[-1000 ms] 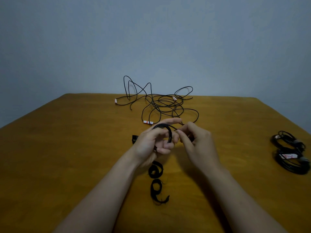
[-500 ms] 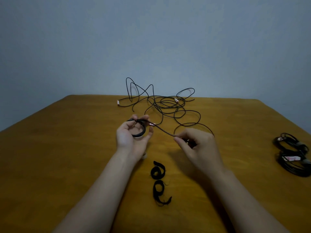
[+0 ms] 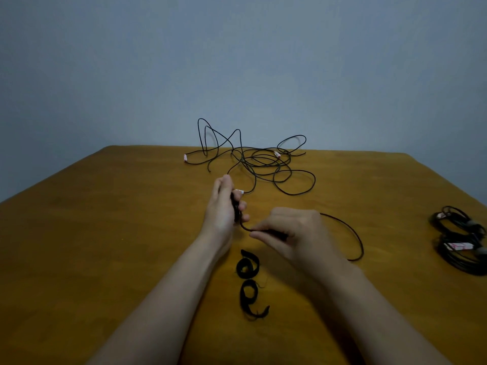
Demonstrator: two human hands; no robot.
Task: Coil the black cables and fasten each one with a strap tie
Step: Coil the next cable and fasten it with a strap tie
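Most of coil point(image 3: 236, 208) was hidden inside left hand point(image 3: 221, 209). Stretch of cable point(image 3: 351, 234) passed unseen behind right hand point(image 3: 295, 234). Far right of right hand, bundles point(image 3: 461, 255) were clipped by edge. Print on tag point(image 3: 239, 191) was too small to read.

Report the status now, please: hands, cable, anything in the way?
Left hand grips the small coil. Right hand pinches the cable beside it. Strap ties lie near, untouched; loose tangle behind.
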